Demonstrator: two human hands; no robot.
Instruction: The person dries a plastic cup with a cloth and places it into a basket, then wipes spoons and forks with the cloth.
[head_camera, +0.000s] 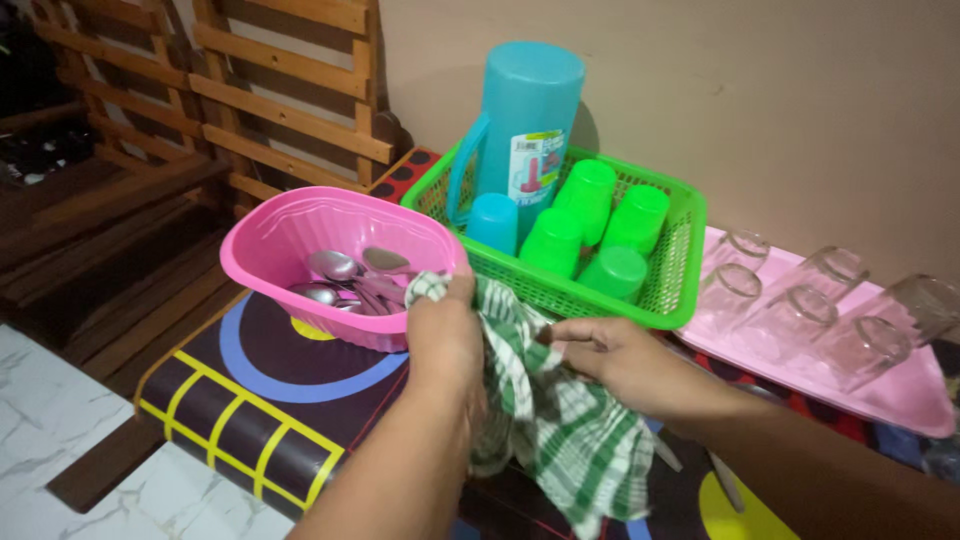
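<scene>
A green and white checked cloth (560, 420) hangs between my two hands. My left hand (445, 335) grips its upper end right at the rim of a pink oval basket (275, 245) that holds several metal spoons (345, 280). My right hand (610, 355) pinches the cloth's middle fold, just in front of a green basket (680, 250). Whether the cloth wraps anything is hidden.
The green basket holds a tall blue jug (525, 115), a blue cup (493, 222) and several green cups (600, 235). A pink tray (900, 390) on the right carries several clear glasses lying down. All rest on a patterned mat (260, 400); wooden slats stand behind.
</scene>
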